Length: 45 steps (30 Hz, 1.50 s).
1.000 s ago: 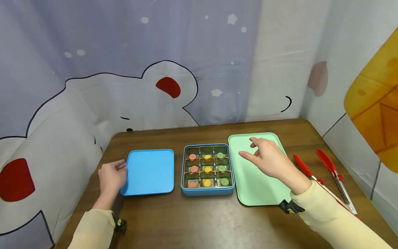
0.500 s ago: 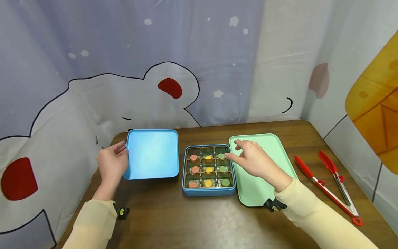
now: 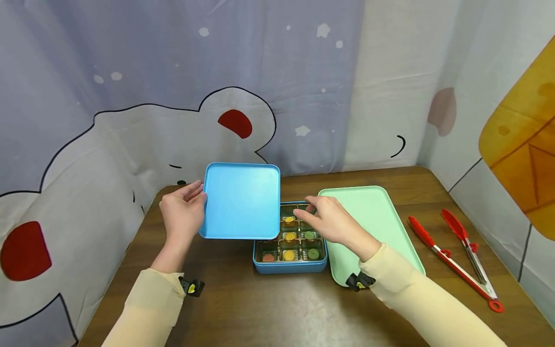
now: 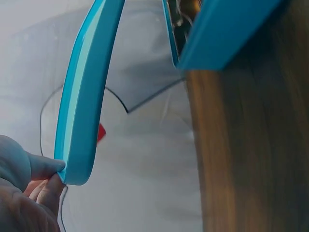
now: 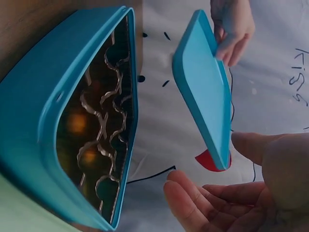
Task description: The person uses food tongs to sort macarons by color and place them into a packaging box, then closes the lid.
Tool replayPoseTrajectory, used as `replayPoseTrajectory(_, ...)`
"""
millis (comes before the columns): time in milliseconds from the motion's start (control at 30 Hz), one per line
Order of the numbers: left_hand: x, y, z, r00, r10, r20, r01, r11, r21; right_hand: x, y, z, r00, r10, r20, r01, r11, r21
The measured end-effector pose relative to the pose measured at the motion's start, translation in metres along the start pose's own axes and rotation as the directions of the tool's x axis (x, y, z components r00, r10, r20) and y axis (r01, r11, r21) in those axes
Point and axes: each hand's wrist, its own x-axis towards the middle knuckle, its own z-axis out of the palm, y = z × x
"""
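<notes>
In the head view my left hand (image 3: pixel 182 212) pinches the left edge of a square blue lid (image 3: pixel 243 200), raised off the table. Thumb and fingers (image 4: pixel 48 166) meet at the lid's rim in the left wrist view. Beneath and partly behind the lid stands a blue box (image 3: pixel 290 269) with a gold insert of small compartments. They hold round sweets in pink, yellow (image 3: pixel 288 255) and green (image 3: pixel 313 254); the lid hides some pink ones. My right hand (image 3: pixel 331 219) hovers over the box's right side, holding nothing, thumb and fingers spread apart. Its fingers point toward the lid's free edge.
A pale green tray (image 3: pixel 368 202) lies right of the box, partly under my right forearm. Farther right are red-tipped metal tongs (image 3: pixel 464 274), spread in a V. The wooden table (image 3: pixel 260 308) meets a printed curtain (image 3: pixel 312 96) at the back.
My left hand has lifted the blue lid off the table and carried it right, over the box's left part. My right hand has moved left from the green tray to above the box.
</notes>
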Motion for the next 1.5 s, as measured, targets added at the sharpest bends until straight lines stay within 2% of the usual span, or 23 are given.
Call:
replayPoseTrajectory(233, -0.009, 0.014, 0.020, 1.000, 0.012, 0.023, -0.010, 0.995, -0.098, 0.010, -0.002, 0.009, 0.999, -0.034, -0.020, 0.035, 0.999, 0.025)
replayPoseTrajectory(567, -0.021, 0.024, 0.039, 0.998, 0.016, 0.052, -0.005, 0.979, -0.204, 0.005, 0.008, 0.008, 0.992, -0.070, -0.108, 0.076, 0.996, 0.055)
replayPoseTrajectory(700, -0.021, 0.028, 0.040, 0.996, -0.039, 0.085, 0.061, 0.959, -0.276, 0.002, 0.012, 0.002, 0.991, -0.053, -0.121, 0.065, 0.993, 0.099)
replayPoseTrajectory(800, -0.020, 0.032, 0.039, 0.986, -0.087, 0.145, 0.130, 0.938, -0.321, 0.000, 0.013, -0.003, 0.988, -0.048, -0.147, 0.067, 0.990, 0.124)
replayPoseTrajectory(833, -0.020, 0.033, 0.039, 0.981, -0.100, 0.169, 0.151, 0.934, -0.323, 0.000, 0.013, -0.005, 0.986, -0.049, -0.159, 0.070, 0.989, 0.130)
replayPoseTrajectory(933, -0.019, 0.034, 0.039, 0.965, -0.116, 0.235, 0.181, 0.943, -0.278, -0.001, 0.014, -0.011, 0.980, -0.033, -0.195, 0.067, 0.983, 0.170)
replayPoseTrajectory(1067, -0.020, 0.036, 0.041, 0.959, -0.083, 0.270, 0.139, 0.970, -0.197, -0.003, 0.014, -0.017, 0.981, 0.022, -0.193, 0.035, 0.956, 0.290)
replayPoseTrajectory(1167, -0.022, 0.036, 0.042, 0.964, -0.031, 0.263, 0.067, 0.989, -0.129, -0.005, 0.014, -0.020, 0.984, 0.048, -0.171, 0.017, 0.934, 0.356)
replayPoseTrajectory(1233, -0.023, 0.036, 0.041, 0.966, 0.010, 0.259, 0.009, 0.997, -0.074, -0.006, 0.015, -0.021, 0.984, 0.046, -0.170, 0.020, 0.930, 0.366)
replayPoseTrajectory(1367, -0.026, 0.037, 0.041, 0.960, 0.089, 0.266, -0.093, 0.996, 0.003, -0.007, 0.017, -0.023, 0.984, 0.037, -0.176, 0.035, 0.922, 0.386)
replayPoseTrajectory(1500, -0.028, 0.038, 0.040, 0.951, 0.118, 0.286, -0.133, 0.991, 0.034, -0.007, 0.020, -0.024, 0.985, 0.044, -0.166, 0.029, 0.912, 0.410)
